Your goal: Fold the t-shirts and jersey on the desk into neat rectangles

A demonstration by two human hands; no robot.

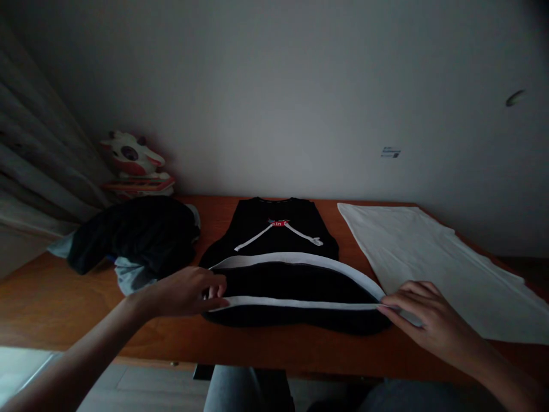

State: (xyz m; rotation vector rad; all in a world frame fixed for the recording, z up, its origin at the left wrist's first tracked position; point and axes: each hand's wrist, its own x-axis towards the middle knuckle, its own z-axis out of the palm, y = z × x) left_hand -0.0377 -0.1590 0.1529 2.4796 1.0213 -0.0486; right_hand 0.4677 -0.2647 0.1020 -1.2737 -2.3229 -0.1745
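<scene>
A black garment (pixel 278 280) with a red printed patch and two white drawstrings lies on the wooden table. Its white-trimmed edge (pixel 295 303) is stretched sideways between both hands, and the opening gapes between an arched upper band and a straighter lower one. My left hand (pixel 199 292) pinches the left end of the trim, fingers curled round it. At the right end, my right hand (pixel 416 309) grips the trim between thumb and fingers. The cloth inside those fingers is partly hidden.
Crumpled black and grey clothes (pixel 137 234) lie at the left. Behind them a cow-like toy (pixel 132 154) rests on books (pixel 139 184). White cloth (pixel 437 263) lies flat at the right. The table (pixel 171 343) meets a grey wall; a curtain (pixel 38 131) hangs left.
</scene>
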